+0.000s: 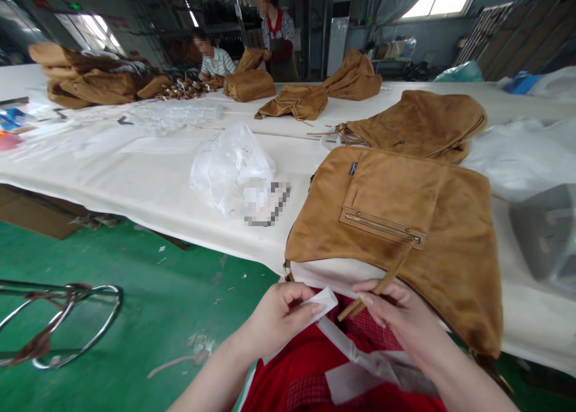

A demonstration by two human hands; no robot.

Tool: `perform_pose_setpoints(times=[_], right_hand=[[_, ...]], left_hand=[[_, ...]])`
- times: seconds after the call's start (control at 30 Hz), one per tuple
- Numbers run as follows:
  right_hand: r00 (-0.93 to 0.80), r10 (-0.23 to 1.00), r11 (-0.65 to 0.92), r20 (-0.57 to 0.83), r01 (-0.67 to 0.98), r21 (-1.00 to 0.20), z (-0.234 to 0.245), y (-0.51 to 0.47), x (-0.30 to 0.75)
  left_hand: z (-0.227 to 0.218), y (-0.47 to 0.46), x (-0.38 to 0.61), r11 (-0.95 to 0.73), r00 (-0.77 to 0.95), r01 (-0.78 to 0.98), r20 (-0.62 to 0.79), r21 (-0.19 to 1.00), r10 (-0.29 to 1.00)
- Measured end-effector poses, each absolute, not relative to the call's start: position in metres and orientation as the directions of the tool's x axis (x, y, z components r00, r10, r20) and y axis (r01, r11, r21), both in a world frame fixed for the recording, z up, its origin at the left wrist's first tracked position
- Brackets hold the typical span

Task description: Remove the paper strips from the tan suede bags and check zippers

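A brown leather bag lies at the table's near edge, its zipped pocket facing up. From the zipper pull hangs a thin leather strap, its lower end pinched between the fingers of my right hand. My left hand grips a folded strip of white paper between thumb and fingers. Below both hands, a longer translucent white strip trails over the red apron on my lap. Whether that strip joins the piece in my left hand I cannot tell.
A crumpled clear plastic bag sits left of the leather bag. Behind it lies another brown bag; several more are stacked at the far left. A grey container stands at right. Two people are across the table. A metal stool stands on the green floor.
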State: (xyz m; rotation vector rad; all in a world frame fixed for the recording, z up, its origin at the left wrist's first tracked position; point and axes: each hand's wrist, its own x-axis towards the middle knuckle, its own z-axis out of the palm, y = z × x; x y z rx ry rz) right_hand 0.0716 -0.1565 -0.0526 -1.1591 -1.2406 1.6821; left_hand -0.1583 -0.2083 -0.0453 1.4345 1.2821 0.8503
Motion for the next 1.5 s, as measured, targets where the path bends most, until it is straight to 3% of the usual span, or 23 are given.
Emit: perform_pose_setpoints(times=[0.1, 0.3, 0.47, 0.7, 0.8, 0.9, 1.03, 1.13, 1.3, 1.4, 1.5], right_hand=[[-0.389, 0.917, -0.057, -0.089, 0.094, -0.994, -0.037, -0.163, 0.076], [-0.209, 0.959, -0.195, -0.191, 0.002, -0.981, -0.03, -0.172, 0.076], [-0.255, 0.944, -0.209, -0.207, 0.02, -0.978, -0.048, -0.169, 0.071], [-0.307, 0.95, -0.026, -0.064, 0.125, -0.992, -0.047, -0.157, 0.074], [-0.276, 0.943, -0.156, -0.186, 0.129, -0.979, -0.041, -0.156, 0.088], [-0.215, 0.923, -0.33, -0.32, -0.011, -0.944, -0.036, -0.159, 0.102], [-0.154, 0.928, -0.36, -0.338, -0.151, -0.92, -0.036, -0.154, 0.109], [-0.214, 0.923, -0.327, -0.32, 0.004, -0.945, -0.039, -0.144, 0.11], [-0.332, 0.884, -0.161, -0.328, 0.442, -0.882, -0.031, -0.129, 0.12], [-0.285, 0.934, 0.022, -0.213, 0.644, -0.764, -0.018, -0.119, 0.137], [-0.262, 0.962, 0.132, -0.077, 0.694, -0.708, -0.012, -0.108, 0.154]], left_hand=[[-0.045, -0.208, -0.159, 0.058, 0.195, 0.321, -0.125, 0.945, 0.973], [-0.041, -0.208, -0.158, -0.002, 0.264, 0.421, -0.12, 0.907, 0.957], [-0.036, -0.208, -0.148, -0.009, 0.309, 0.399, -0.126, 0.917, 0.943], [-0.04, -0.195, -0.123, 0.076, 0.291, 0.348, -0.185, 0.935, 0.939], [-0.041, -0.188, -0.115, 0.116, 0.295, 0.385, -0.241, 0.916, 0.925], [-0.037, -0.184, -0.11, 0.143, 0.298, 0.396, -0.274, 0.907, 0.914], [-0.031, -0.176, -0.103, 0.169, 0.311, 0.37, -0.293, 0.914, 0.904], [-0.026, -0.167, -0.096, 0.126, 0.336, 0.347, -0.249, 0.929, 0.908], [-0.016, -0.147, -0.084, 0.046, 0.314, 0.402, -0.185, 0.915, 0.931], [-0.012, -0.139, -0.083, 0.0, 0.272, 0.533, -0.171, 0.846, 0.947], [-0.008, -0.131, -0.083, -0.016, 0.257, 0.619, -0.183, 0.785, 0.949]])
